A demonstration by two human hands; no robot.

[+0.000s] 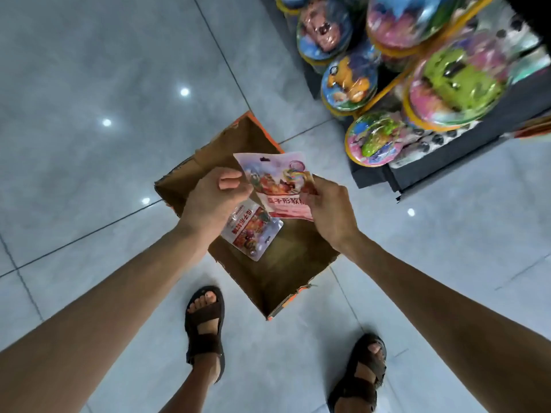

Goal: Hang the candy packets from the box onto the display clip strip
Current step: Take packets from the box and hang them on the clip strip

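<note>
A pink and red candy packet (275, 181) is held up over the open cardboard box (286, 269) on the floor. My left hand (213, 201) pinches its left edge and my right hand (331, 213) grips its right side. A second candy packet (253, 234) hangs lower, just under my left hand; I cannot tell whether that hand holds it or it lies in the box. The box's brown inside is otherwise bare where I can see it. No clip strip is in view.
A dark display rack (447, 162) with round, colourful wrapped toy packs (456, 84) stands at the upper right. Grey glossy floor tiles (89, 114) surround the box. My sandalled feet (205, 329) stand just in front of it.
</note>
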